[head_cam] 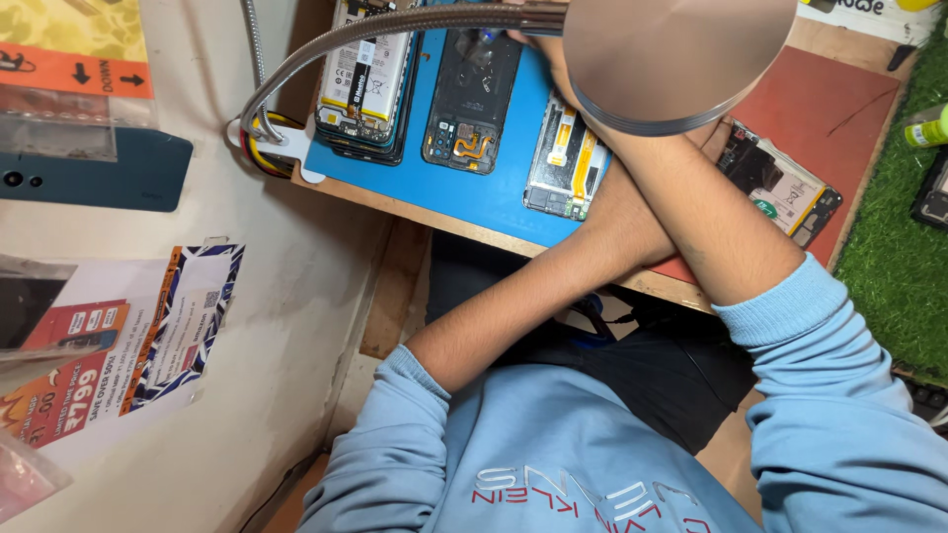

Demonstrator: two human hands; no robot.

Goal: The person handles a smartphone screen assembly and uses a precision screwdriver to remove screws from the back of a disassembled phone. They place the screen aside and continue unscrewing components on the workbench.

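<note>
My two forearms cross over the bench edge. My right hand point(549, 57) reaches left over the blue mat point(494, 192), its fingertips by the top of a dark opened phone frame point(469, 99). My left hand point(713, 138) reaches right and lies beside an opened phone point(785, 188) on the red mat point(829, 109). A round lamp head point(681, 49) hides most of both hands, so what they hold does not show. Under my right wrist lies an opened phone with yellow and orange flex cables point(565, 158).
Another opened phone with its battery showing point(365, 79) lies at the blue mat's left end, beside the lamp's gooseneck point(296, 89). Green artificial turf point(899, 257) borders the bench on the right, with a small green bottle point(928, 128). Posters and a bagged teal phone point(99, 168) hang on the left wall.
</note>
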